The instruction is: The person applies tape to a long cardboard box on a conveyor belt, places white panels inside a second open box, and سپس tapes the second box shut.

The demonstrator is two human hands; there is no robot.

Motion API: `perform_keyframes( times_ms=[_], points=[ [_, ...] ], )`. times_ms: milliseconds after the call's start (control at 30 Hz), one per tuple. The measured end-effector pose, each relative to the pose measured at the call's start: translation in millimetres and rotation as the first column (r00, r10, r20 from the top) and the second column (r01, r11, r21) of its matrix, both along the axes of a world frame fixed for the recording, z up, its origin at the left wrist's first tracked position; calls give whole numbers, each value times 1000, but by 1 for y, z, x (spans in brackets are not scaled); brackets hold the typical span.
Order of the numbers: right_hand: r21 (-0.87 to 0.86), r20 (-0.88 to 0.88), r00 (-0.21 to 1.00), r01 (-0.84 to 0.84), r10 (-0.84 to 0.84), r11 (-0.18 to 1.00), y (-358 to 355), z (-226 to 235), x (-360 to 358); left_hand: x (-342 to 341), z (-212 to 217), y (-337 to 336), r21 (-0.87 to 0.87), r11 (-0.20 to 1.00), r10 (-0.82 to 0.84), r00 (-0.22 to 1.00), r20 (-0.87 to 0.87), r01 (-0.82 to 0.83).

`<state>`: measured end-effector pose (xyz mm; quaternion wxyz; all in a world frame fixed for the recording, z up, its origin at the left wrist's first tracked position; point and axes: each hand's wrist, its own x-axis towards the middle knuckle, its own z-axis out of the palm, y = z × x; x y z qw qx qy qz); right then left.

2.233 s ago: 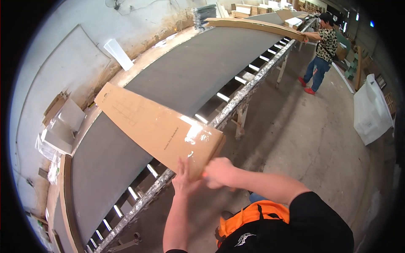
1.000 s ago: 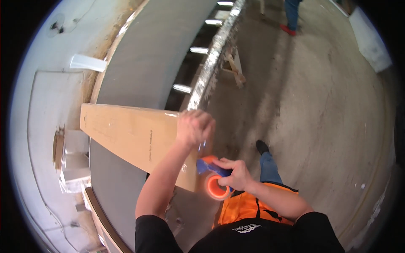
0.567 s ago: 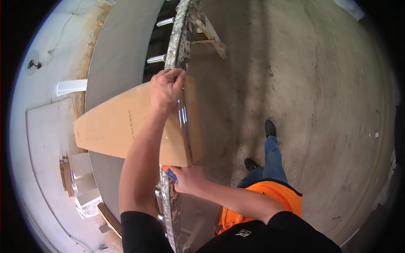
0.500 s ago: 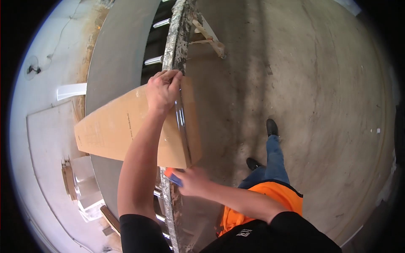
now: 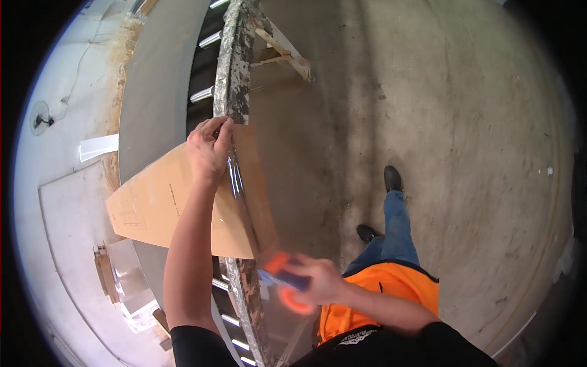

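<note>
Beneath one tapering cardboard carton (image 5: 150,205), its fine printed lettering left untranscribed, runs a smooth grey conveyor belt (image 5: 160,85). Glossy tape (image 5: 235,176) lines the carton's wide end. Half-curled, the left hand (image 5: 208,148) grips that end's far corner; beside its nearer corner, the right hand (image 5: 324,281) is wrapped round one blurred orange-and-blue tape dispenser (image 5: 293,279).

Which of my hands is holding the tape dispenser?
Your right hand: it grips the blurred blue and orange tape dispenser, while the left hand lies on the cardboard box's far corner.
</note>
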<state>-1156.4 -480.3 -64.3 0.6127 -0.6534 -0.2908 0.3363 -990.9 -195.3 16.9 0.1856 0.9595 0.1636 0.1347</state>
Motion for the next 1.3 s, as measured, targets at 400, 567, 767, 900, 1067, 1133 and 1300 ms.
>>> perform_keyframes(
  times_ms=[400, 567, 767, 900, 1067, 1133, 1300],
  points=[
    [301, -516, 776, -232, 363, 925, -5, -41, 200, -8, 5, 4, 310, 950, -33, 999, 30, 22],
    [402, -490, 660, -408, 569, 819, 159, 19, 374, -24, 26, -4, 188, 974, 137, 990, -35, -129],
    [207, -381, 223, -925, 897, 318, 325, 39, 381, -74, -19, -8, 216, 965, 154, 988, 0, -150],
    [251, 102, 10, -968, 995, -16, 253, -14, 371, -61, 7, -9, 320, 947, 15, 1000, 24, -22],
    [-290, 311, 318, -866, 896, 408, 161, 83, 287, -20, 40, -17, 2, 997, -76, 981, -176, 78],
    [-189, 328, 140, -959, 934, 210, 155, 72, 224, -24, 40, -23, 87, 995, -46, 994, -102, 55],
    [-2, 148, -56, -998, 987, -57, 90, 22, 186, -61, -8, -16, 22, 1000, 8, 995, -97, -6]
  ],
)
